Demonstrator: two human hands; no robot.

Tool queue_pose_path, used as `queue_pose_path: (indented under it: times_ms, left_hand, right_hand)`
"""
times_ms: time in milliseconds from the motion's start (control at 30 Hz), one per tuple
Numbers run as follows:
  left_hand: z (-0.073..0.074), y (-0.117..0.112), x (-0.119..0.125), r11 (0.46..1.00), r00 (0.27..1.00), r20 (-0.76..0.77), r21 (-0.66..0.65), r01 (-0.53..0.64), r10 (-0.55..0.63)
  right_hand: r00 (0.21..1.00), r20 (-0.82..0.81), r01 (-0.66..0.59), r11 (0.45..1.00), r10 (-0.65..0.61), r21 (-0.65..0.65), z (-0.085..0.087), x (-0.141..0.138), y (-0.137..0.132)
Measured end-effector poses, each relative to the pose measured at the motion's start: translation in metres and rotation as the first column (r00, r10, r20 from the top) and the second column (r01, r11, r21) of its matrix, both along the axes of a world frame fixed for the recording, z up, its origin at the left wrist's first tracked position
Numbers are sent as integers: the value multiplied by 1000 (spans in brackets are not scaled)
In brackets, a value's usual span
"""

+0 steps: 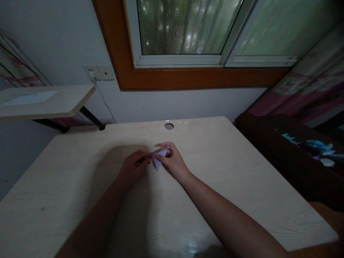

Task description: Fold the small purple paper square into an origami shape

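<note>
- My right grip [176, 162], just right of the middle of the frame, pinches a small folded purple paper [157, 165], with the thumb lying across its near face.
- The paper sits at the centre of the frame, over the tabletop [228, 200], a triangular shape with one point directed downward.
- My left grip [133, 164], just left of centre, has curled fingers that reach the paper's left corner; I cannot tell whether they pinch it or only touch it.
- Beyond my fingers, a round hole [169, 126] shows near the tabletop's far edge, at upper centre.
- A small red mark [43, 208] lies on the tabletop at lower left.
- At the left edge, a raised shelf [64, 100] carries a pale sheet [29, 98].
- A white cable [104, 99] hangs from the wall socket [92, 72] at upper left.
- A window [185, 27] fills the upper middle; a curtain [303, 84] hangs at upper right.
</note>
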State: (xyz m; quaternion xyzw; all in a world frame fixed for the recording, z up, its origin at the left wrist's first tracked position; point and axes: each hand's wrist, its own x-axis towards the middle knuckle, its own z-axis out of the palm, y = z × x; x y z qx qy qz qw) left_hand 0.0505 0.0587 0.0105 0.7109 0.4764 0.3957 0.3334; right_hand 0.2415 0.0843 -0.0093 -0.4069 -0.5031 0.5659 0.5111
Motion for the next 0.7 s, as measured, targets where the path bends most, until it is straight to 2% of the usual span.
queue_pose_path:
  times_ms: [333,533,700]
  left_hand:
    - [3,0,0,1000,1000,-20,23,2,-2]
    - [2,0,1,999,1000,-5,-22,-24,23]
    - [0,0,2,998,998,-46,-41,-50,48]
  right_hand:
    - [1000,-28,-2,1000,2,5,0,-1,0]
    - [1000,-22,-12,1000,12,15,0,-1,-1]
    - [997,61,-53,997,50,48,-1,0,-4]
